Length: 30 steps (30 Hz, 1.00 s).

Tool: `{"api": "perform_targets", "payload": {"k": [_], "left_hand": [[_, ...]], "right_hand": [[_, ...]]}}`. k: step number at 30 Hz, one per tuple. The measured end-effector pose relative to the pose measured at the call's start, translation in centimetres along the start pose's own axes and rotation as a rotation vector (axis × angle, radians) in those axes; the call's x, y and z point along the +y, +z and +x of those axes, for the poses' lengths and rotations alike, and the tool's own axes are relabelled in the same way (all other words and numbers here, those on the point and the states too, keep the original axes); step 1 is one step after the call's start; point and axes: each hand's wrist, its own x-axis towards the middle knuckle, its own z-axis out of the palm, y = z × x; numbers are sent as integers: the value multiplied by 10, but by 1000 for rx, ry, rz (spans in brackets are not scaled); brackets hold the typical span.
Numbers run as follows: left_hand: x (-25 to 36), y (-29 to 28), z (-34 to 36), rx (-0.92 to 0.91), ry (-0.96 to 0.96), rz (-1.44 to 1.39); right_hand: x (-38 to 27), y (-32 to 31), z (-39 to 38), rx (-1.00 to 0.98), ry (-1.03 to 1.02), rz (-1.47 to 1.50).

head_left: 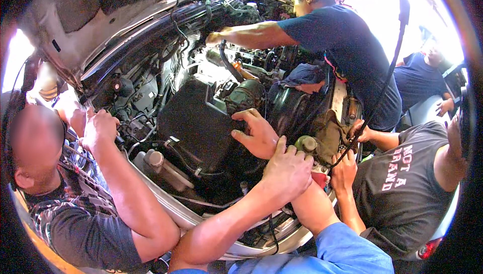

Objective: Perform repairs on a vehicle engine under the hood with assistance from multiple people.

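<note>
My left hand (287, 171) reaches across from the lower middle and lies with curled fingers over my right wrist, gripping it. My right hand (256, 135) is open over the right part of a black engine cover (191, 113), thumb and fingers apart and slightly bent, holding nothing visible. Just behind it sits a rounded greenish housing (244, 95) with a hose. To the right of my wrist are a capped reservoir (307, 144) and a red part (319, 178). Whether my right fingertips touch the cover is unclear.
Raised hood (85, 17) above; car's front edge (226, 246) below my arms. A co-worker's forearm (131, 188) is at left; another person (342, 57) leans in from behind; a third (402, 183) has both hands at the right edge. Others stand farther back. A cloth (302, 75) lies on the engine.
</note>
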Motion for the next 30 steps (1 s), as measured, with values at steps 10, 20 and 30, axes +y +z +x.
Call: {"api": "perform_targets", "payload": {"k": [10,20,30], "left_hand": [[-2,8,-2,76,10,8],[-3,8,-1,74,18,26],[-3,9,-1,98,29,22]], "right_hand": [[-5,-3,-1,-11,-3,20],[-2,-1,-1,-6,17,3],[-2,1,-1,18,-10,-21]]}}
